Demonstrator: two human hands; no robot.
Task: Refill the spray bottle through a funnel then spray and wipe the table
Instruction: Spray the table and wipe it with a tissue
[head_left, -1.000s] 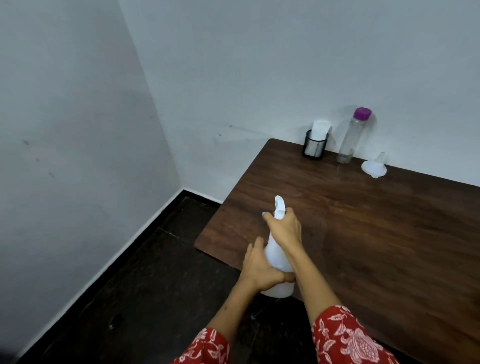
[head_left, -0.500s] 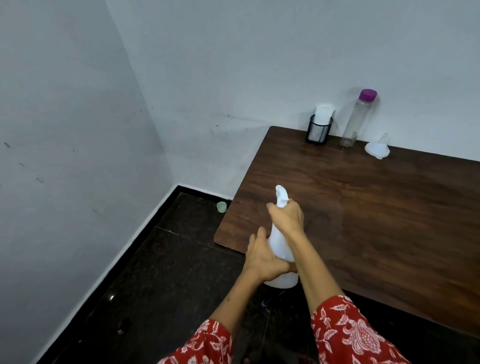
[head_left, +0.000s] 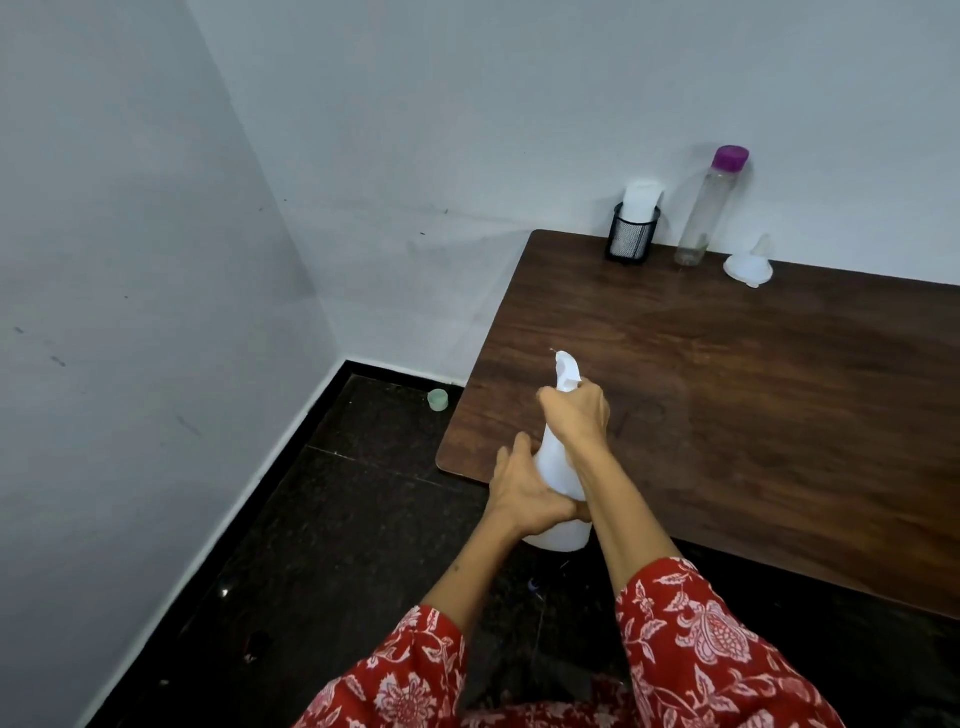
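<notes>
A white spray bottle (head_left: 556, 467) is held upright over the near left corner of the dark wooden table (head_left: 753, 395). My left hand (head_left: 524, 491) grips its lower body. My right hand (head_left: 576, 415) is curled round its neck just under the white trigger head, whose nozzle points away to the left. A white funnel (head_left: 748, 265) lies on its side at the table's back edge. Beside it stands a clear water bottle with a purple cap (head_left: 709, 208), nearly empty.
A black mesh cup (head_left: 631, 236) holding a white paper roll stands at the back left of the table against the wall. A small green cap (head_left: 438, 399) lies on the dark floor by the table's left edge. Walls close in at left and behind.
The view has swung left and down, showing more floor and the green cap. Both hands keep their hold on the spray bottle, which stays over the table's near left corner.
</notes>
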